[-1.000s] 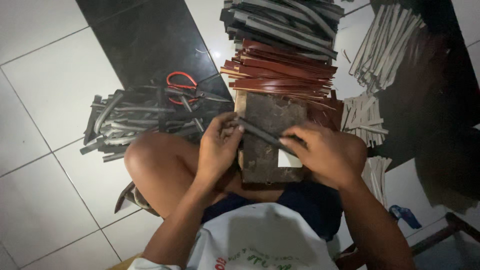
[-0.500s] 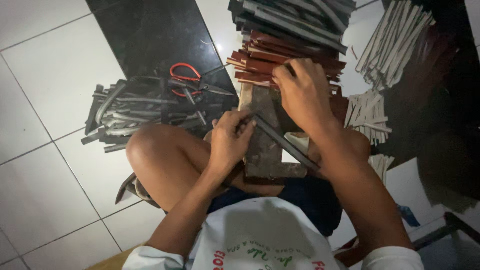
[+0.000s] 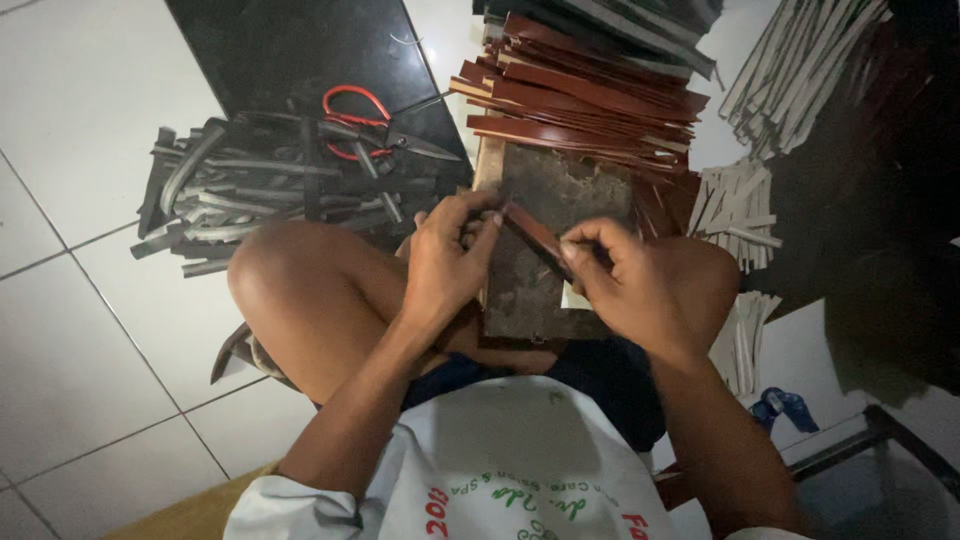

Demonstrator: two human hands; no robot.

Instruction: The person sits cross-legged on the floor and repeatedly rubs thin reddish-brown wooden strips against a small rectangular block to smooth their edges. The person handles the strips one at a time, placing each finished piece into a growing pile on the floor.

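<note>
At the left of the frame, a heap of dark grey strips (image 3: 250, 195) lies on the tiled floor (image 3: 70, 330), with red-handled scissors (image 3: 365, 130) on its upper right edge. Just below the heap is the person's bare knee (image 3: 290, 290). Near the middle, the left hand (image 3: 445, 265) has its grip clamped on the upper end of a short reddish-brown strip (image 3: 535, 235), thumb and fingers pinched together. The strip slants down to the right over a worn dark board (image 3: 560, 190). The right hand (image 3: 640, 285) pinches the strip's lower end, its grip shut on it as well. Above the board, top centre, sits a stack of reddish-brown strips (image 3: 580, 100). At the right, pale strips (image 3: 735, 210) lie in bundles on the floor.
</note>
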